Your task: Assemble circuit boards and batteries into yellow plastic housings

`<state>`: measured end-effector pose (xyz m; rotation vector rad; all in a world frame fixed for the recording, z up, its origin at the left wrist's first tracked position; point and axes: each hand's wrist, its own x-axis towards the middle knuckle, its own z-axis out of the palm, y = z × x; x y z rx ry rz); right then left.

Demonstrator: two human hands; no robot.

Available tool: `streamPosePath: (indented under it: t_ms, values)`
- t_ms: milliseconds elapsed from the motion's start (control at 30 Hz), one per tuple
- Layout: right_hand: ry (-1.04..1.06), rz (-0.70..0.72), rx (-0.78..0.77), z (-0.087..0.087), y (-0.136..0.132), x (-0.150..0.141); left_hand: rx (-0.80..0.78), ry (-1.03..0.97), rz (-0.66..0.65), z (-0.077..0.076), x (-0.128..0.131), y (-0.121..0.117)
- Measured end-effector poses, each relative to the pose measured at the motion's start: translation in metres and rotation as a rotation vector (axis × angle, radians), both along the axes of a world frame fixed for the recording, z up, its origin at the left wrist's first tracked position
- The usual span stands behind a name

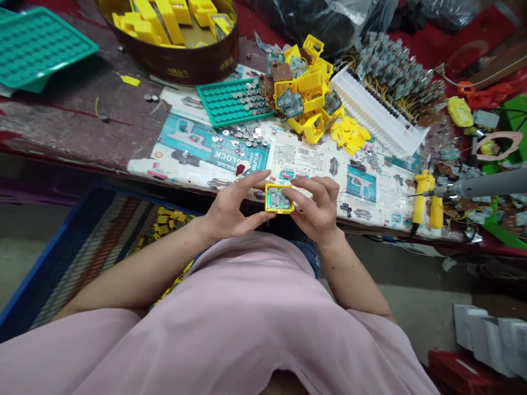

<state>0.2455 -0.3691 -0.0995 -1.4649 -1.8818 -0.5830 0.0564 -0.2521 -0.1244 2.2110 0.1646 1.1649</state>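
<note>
Just in front of the table edge, a small yellow plastic case [280, 211] lies face up between my two hands, with a grey and green insert inside it. My right hand [319, 211] grips its right side, fingertips over the top of the insert. My left hand [230, 208] is curled round the left side, the thumb along the near edge and the index finger beyond the far edge. Beyond my hands are loose silver button cells [253, 135], a green pocketed tray [230, 104] partly filled with cells, and a heap of yellow cases [315, 82].
A round brown tin [193, 63] of yellow cases stands at the back left. White foam [379, 118] beside rows of grey wired parts lies right of the heap. An electric screwdriver [473, 186] and yellow-handled cutters [424, 197] are at right. A blue crate [45, 258] sits below left.
</note>
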Motion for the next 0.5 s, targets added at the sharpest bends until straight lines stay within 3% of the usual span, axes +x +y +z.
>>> streamPosePath:
  t_ms: [200, 500]
  values:
    - [-0.078, -0.020, -0.070, 0.0040, -0.0017, 0.0005, 0.061, -0.011, 0.003, 0.0046, 0.0006, 0.0018]
    - [0.049, -0.002, 0.004, -0.0019, 0.0012, -0.0011, 0.050, -0.001, -0.004, 0.0052, 0.0020, 0.0044]
